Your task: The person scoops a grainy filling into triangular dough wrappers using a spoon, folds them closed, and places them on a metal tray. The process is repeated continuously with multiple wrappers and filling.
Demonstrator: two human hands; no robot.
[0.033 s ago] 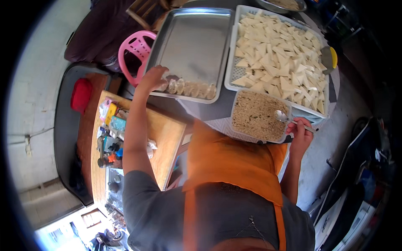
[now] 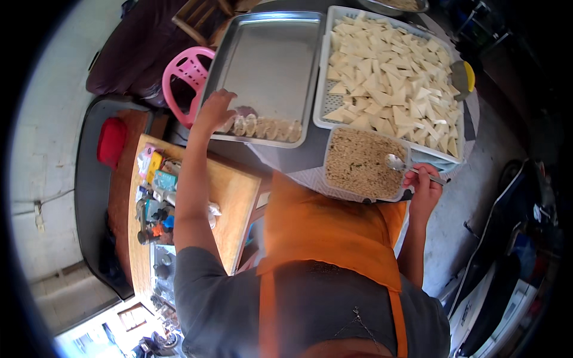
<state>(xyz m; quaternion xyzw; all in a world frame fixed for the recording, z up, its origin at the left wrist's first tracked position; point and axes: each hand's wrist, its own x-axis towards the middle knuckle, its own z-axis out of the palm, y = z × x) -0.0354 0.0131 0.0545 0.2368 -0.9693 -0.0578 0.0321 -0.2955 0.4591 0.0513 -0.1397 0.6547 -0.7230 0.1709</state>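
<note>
My left hand (image 2: 216, 112) is over the near left corner of a metal tray (image 2: 268, 59), its fingers apart. Beneath and beside it, a row of small pale filled dumplings (image 2: 270, 127) lies along the tray's near edge. What is directly under the palm is partly hidden. My right hand (image 2: 425, 186) grips a metal spoon (image 2: 395, 161) by the handle. The spoon's bowl rests over the crumbly brown filling (image 2: 361, 161) in a clear plastic tub (image 2: 327, 170). Behind the tub, a white perforated basket (image 2: 321, 98) holds a heap of pale cut dough pieces (image 2: 388, 77).
A pink plastic chair (image 2: 169, 86) stands left of the tray. Nearer on the left is a wooden table (image 2: 233, 191) with several small packages and bottles. A grey and yellow object (image 2: 462, 79) is at the basket's right, and a metal bowl (image 2: 397, 6) lies beyond it.
The whole view has shifted slightly, moving the trays a little to the left. My left fingers look somewhat more spread above the tray corner. The spoon stays in my right hand.
</note>
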